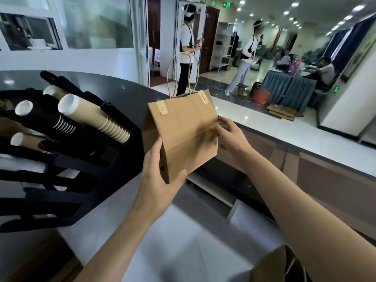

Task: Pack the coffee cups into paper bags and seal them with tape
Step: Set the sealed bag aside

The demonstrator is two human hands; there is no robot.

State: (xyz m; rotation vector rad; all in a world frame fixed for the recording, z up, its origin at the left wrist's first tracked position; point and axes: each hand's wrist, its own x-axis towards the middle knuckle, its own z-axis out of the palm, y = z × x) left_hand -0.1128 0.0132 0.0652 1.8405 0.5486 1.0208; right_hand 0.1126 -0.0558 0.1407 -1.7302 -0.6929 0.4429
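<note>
Gripping paper bag [183, 127] edges: left hand [158, 180], right hand [230, 135].

L hand [160, 178] gripping, R hand [230, 135] pinching (fingers curled)

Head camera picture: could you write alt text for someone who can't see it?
Two bare hands hold a flat brown paper bag over a counter, left hand gripping its lower corner, right hand pinching its side edge. A black rack of stacked paper cups stands left.
</note>
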